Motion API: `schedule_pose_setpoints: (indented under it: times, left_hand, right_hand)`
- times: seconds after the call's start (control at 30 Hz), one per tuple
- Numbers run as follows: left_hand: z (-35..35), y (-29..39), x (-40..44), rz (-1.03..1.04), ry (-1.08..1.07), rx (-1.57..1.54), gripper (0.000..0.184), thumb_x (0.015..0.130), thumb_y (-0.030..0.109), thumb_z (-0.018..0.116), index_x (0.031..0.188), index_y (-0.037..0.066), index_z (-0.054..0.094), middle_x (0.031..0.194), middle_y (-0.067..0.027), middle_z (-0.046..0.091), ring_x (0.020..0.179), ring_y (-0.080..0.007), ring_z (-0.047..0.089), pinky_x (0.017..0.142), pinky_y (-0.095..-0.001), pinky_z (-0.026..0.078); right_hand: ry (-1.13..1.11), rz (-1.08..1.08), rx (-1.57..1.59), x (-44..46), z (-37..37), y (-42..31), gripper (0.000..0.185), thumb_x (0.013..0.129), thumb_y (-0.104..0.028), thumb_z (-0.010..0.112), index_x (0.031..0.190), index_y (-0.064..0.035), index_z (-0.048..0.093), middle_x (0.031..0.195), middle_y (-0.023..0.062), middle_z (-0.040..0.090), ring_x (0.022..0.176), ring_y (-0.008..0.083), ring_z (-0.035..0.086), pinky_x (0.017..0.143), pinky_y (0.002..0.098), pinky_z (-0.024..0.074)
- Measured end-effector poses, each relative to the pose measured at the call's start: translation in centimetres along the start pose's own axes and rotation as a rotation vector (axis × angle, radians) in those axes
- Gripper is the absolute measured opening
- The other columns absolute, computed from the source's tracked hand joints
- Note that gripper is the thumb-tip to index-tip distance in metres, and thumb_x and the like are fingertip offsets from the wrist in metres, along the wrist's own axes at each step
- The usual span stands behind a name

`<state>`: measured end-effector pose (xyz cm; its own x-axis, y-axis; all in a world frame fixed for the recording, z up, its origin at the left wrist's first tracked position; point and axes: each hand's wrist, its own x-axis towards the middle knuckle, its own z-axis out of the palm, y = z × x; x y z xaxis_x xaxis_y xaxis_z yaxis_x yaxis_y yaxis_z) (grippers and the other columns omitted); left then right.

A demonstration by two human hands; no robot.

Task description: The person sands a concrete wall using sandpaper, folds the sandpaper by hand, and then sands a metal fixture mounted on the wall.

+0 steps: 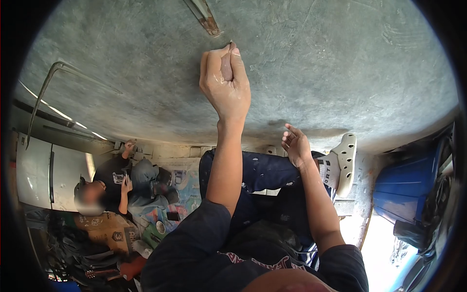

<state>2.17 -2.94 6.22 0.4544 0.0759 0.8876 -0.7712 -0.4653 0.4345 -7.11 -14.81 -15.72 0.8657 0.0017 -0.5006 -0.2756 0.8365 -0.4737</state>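
Up against a grey, scuffed wall [311,68], my left hand [224,85] is closed with thumb and fingers pinched round a small brownish piece [226,68]. Most of that piece is hidden by the fingers, so its kind is unclear. Pale dust marks the skin of this hand. Just above the fingertips is the rusty lower end of a metal strip [208,23] on the wall. Lower right, my right hand [296,146] is open and holds nothing, its fingers apart. It hovers near my dark trouser leg [267,173], below the wall's lower part.
A bent metal rod [48,73] juts out at the left. Another person [114,177] sits at lower left beside a white refrigerator [36,165] and a cardboard box [109,231]. My foot wears a cream clog [346,165]. A blue bin [406,187] stands at the right.
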Motion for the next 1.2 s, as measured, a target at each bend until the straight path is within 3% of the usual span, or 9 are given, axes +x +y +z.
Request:
schedule_pose_setpoints:
  times: [0.3, 0.4, 0.5, 0.6, 0.67, 0.73, 0.97, 1.03, 1.2]
  left_hand:
    - [-1.5, 1.9, 1.1, -0.41, -0.091, -0.312, 0.013, 0.09, 0.014, 0.064, 0.091, 0.002, 0.06, 0.085, -0.0063, 0.064, 0.08, -0.0099, 0.057, 0.075, -0.0266, 0.046]
    - [-0.5, 0.5, 1.1, -0.112, -0.07, -0.158, 0.013, 0.092, 0.01, 0.061, 0.085, 0.0, 0.056, 0.064, -0.0003, 0.055, 0.054, -0.0044, 0.047, 0.05, -0.0225, 0.039]
    - [0.0, -0.7, 1.4, 0.077, -0.059, -0.187, 0.012, 0.093, 0.011, 0.061, 0.088, 0.001, 0.055, 0.063, 0.0012, 0.053, 0.051, -0.0046, 0.044, 0.048, -0.0235, 0.037]
    - [-1.5, -0.6, 1.1, -0.115, -0.09, -0.32, 0.011, 0.094, 0.011, 0.06, 0.091, 0.002, 0.055, 0.062, 0.0012, 0.052, 0.053, -0.0042, 0.045, 0.05, -0.0215, 0.038]
    - [-1.4, -0.9, 1.4, 0.067, -0.02, -0.209, 0.009, 0.095, 0.011, 0.058, 0.093, 0.002, 0.056, 0.065, 0.0004, 0.054, 0.056, -0.004, 0.047, 0.053, -0.0188, 0.038]
    - [-2.0, 0.9, 1.2, -0.153, -0.121, -0.203, 0.01, 0.096, 0.011, 0.056, 0.094, 0.001, 0.056, 0.069, -0.0006, 0.055, 0.06, -0.0042, 0.048, 0.055, -0.0172, 0.038]
    - [-0.3, -0.1, 2.0, 0.079, -0.062, -0.134, 0.011, 0.096, 0.01, 0.055, 0.092, -0.001, 0.055, 0.07, -0.0011, 0.056, 0.058, -0.0035, 0.046, 0.053, -0.0193, 0.037]
    - [-0.7, 1.3, 1.3, -0.294, -0.159, -0.213, 0.012, 0.096, 0.008, 0.055, 0.088, 0.0, 0.053, 0.069, -0.001, 0.055, 0.057, -0.0032, 0.044, 0.052, -0.021, 0.037]
    - [-0.4, 0.5, 0.8, -0.127, -0.089, -0.17, 0.012, 0.096, 0.008, 0.055, 0.087, 0.002, 0.05, 0.067, -0.0007, 0.052, 0.057, -0.0035, 0.043, 0.052, -0.0229, 0.037]
  right_hand:
    - [-0.01, -0.011, 0.014, 0.3, -0.2, -0.3, 0.028, 0.096, -0.026, 0.046, 0.116, -0.0106, 0.056, 0.079, -0.0019, 0.055, 0.075, 0.0107, 0.051, 0.077, 0.0271, 0.0394]
    - [-0.004, -0.006, 0.002, 0.2, 0.0, -0.5, 0.028, 0.097, -0.025, 0.045, 0.118, -0.0102, 0.055, 0.079, -0.0022, 0.055, 0.075, 0.011, 0.051, 0.078, 0.0268, 0.0398]
    - [-0.004, 0.009, -0.016, 0.1, 0.3, -0.2, 0.029, 0.097, -0.025, 0.043, 0.119, -0.0096, 0.055, 0.08, -0.0024, 0.054, 0.076, 0.0113, 0.05, 0.078, 0.0265, 0.0403]
    - [-0.009, 0.009, -0.015, 0.1, 0.0, -0.2, 0.029, 0.097, -0.025, 0.043, 0.118, -0.0096, 0.055, 0.08, -0.0026, 0.054, 0.076, 0.0111, 0.05, 0.078, 0.0265, 0.0403]
    - [-0.019, -0.001, -0.002, 0.3, 0.2, -0.5, 0.028, 0.097, -0.025, 0.043, 0.118, -0.0096, 0.055, 0.08, -0.0027, 0.054, 0.076, 0.011, 0.05, 0.078, 0.0265, 0.0403]
    - [-0.008, 0.0, 0.009, 0.1, 0.2, -0.5, 0.029, 0.097, -0.025, 0.043, 0.118, -0.0092, 0.054, 0.08, -0.0027, 0.054, 0.076, 0.011, 0.05, 0.078, 0.0264, 0.0401]
    - [0.001, 0.021, -0.019, 0.0, 0.6, -0.6, 0.03, 0.098, -0.024, 0.041, 0.12, -0.0086, 0.054, 0.08, -0.0021, 0.053, 0.076, 0.0108, 0.05, 0.079, 0.0265, 0.0398]
    - [-0.02, 0.007, 0.03, 0.0, 0.4, -0.5, 0.027, 0.096, -0.025, 0.049, 0.117, -0.0106, 0.056, 0.078, -0.0023, 0.055, 0.073, 0.0104, 0.051, 0.077, 0.0269, 0.0393]
    - [-0.015, 0.002, 0.041, 0.2, 0.0, -0.6, 0.027, 0.096, -0.025, 0.049, 0.117, -0.0104, 0.056, 0.078, -0.0024, 0.055, 0.075, 0.0103, 0.05, 0.078, 0.0265, 0.0385]
